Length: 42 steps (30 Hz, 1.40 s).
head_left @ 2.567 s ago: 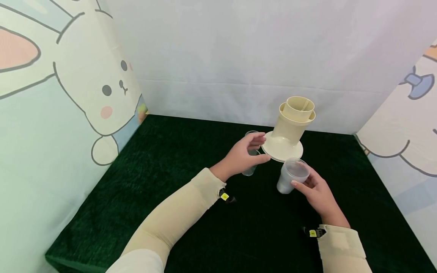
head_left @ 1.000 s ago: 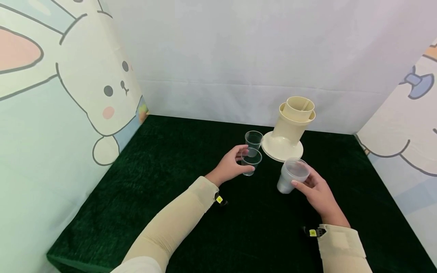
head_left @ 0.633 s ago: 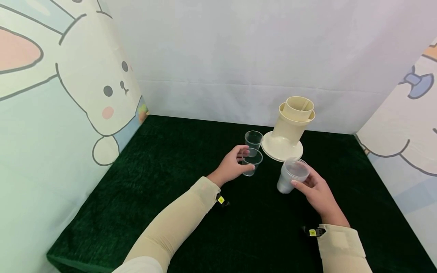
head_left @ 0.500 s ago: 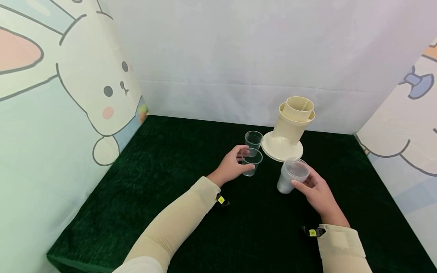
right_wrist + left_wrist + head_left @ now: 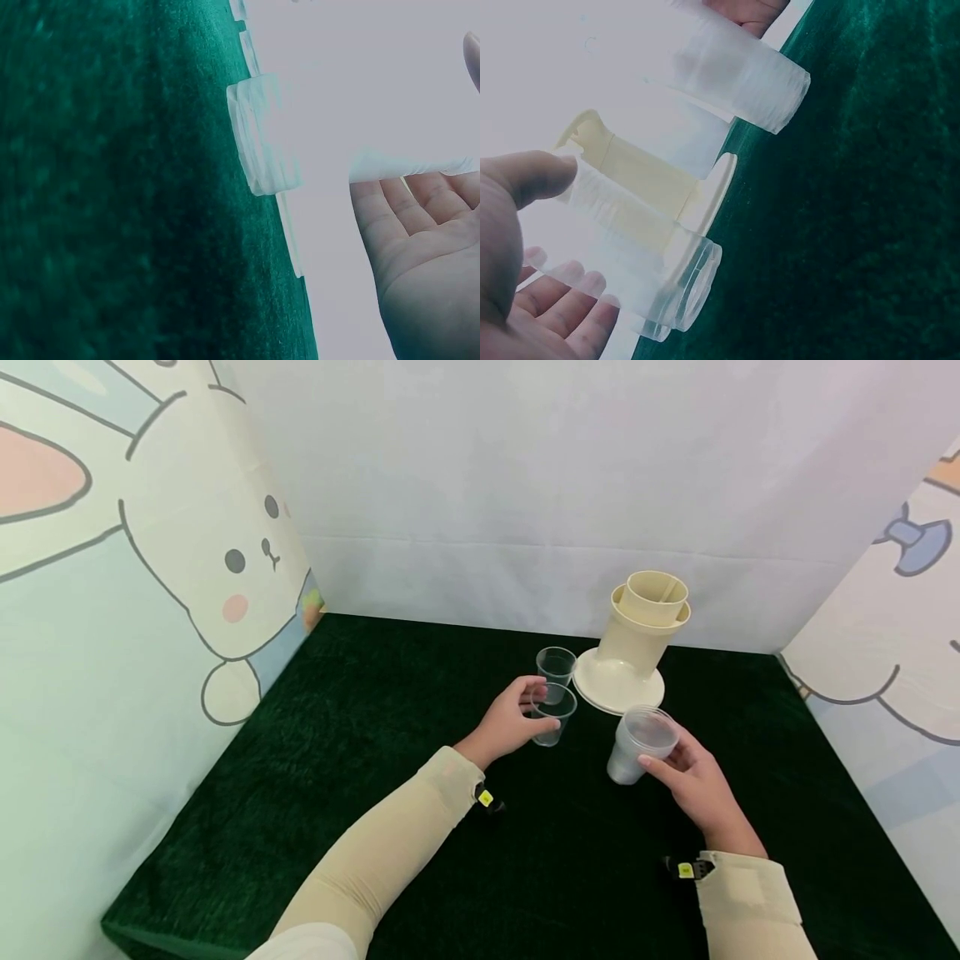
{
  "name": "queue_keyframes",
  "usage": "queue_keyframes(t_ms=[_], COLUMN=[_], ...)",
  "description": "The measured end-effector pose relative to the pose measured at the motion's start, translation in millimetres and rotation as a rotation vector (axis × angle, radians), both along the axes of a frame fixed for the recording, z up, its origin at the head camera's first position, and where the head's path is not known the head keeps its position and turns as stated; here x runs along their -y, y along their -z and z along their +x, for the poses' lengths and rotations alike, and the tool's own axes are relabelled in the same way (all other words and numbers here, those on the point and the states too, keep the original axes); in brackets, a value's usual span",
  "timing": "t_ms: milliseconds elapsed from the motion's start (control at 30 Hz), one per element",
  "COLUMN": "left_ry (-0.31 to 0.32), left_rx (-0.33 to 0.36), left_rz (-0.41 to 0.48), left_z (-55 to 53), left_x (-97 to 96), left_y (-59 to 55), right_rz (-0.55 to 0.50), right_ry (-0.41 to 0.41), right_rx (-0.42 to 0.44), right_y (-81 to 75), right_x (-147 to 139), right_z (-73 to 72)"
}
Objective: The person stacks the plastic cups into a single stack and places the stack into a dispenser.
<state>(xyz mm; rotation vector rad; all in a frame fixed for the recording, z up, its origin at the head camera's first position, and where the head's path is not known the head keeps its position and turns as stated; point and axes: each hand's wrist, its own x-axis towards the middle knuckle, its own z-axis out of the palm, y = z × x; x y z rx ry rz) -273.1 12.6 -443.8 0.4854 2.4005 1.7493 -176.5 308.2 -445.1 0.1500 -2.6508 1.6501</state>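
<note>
My left hand (image 5: 510,720) holds a clear plastic cup (image 5: 550,733) that stands upright on the green cloth. In the left wrist view, the thumb (image 5: 544,174) lies on one side of this cup and the fingers (image 5: 577,307) on the other. Just behind it stands a second clear cup (image 5: 557,662), partly hidden by the first. To the right, my right hand (image 5: 701,785) grips a nested stack of clear plastic cups (image 5: 637,745), thumb at the front and fingers behind. The stack leans slightly, its rims up and toward the right.
A cream plastic cylinder (image 5: 636,642) on a round base (image 5: 617,683) stands behind the cups, with a narrower tube in its top. Dark green cloth (image 5: 375,693) covers the table. A white curtain (image 5: 525,485) hangs along the back, and cartoon-printed panels flank both sides.
From reaching near the cream cylinder, my left hand has drawn back to the left and closed round the front cup. It then stays almost still. The right hand keeps its grip on the stack.
</note>
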Motion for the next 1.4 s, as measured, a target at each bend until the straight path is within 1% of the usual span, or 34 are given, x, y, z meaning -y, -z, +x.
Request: queue_keyframes(t_ms=[267, 467, 600, 700, 833, 1033, 1133, 1267, 1400], left_ry=[-0.002, 0.030, 0.046, 0.054, 0.079, 0.122, 0.142, 0.170, 0.223], left_rx=[0.000, -0.033, -0.045, -0.049, -0.064, -0.064, -0.066, -0.075, -0.081], left_rz=[0.020, 0.032, 0.046, 0.066, 0.101, 0.146, 0.134, 0.093, 0.071], left_z=[3.5, 5.4, 6.1, 5.7, 5.2, 4.9, 3.9, 2.8, 4.1], left_x=[-0.1, -0.5, -2.1, -4.6, -9.2, -17.1, -20.9, -26.8, -32.7], left_y=[-6.9, -11.8, -17.5, -23.0, -32.6, -50.6, -58.2, -66.8, -75.0], right_rz=[-0.006, -0.011, -0.012, -0.009, -0.006, 0.007, 0.003, 0.003, 0.018], right_ry=[-0.001, -0.007, -0.004, -0.001, -0.002, -0.005, -0.010, -0.012, -0.005], right_rx=[0.004, -0.001, 0.005, 0.006, 0.004, -0.008, -0.016, -0.014, -0.006], right_y=[0.7, 1.3, 0.9, 0.3, -0.1, 0.1, -0.1, -1.4, -2.1], right_x=[1, 1, 1, 1, 1, 1, 1, 1, 1], right_z=[0.8, 1.2, 1.3, 1.2, 1.1, 1.2, 0.7, 0.4, 1.0])
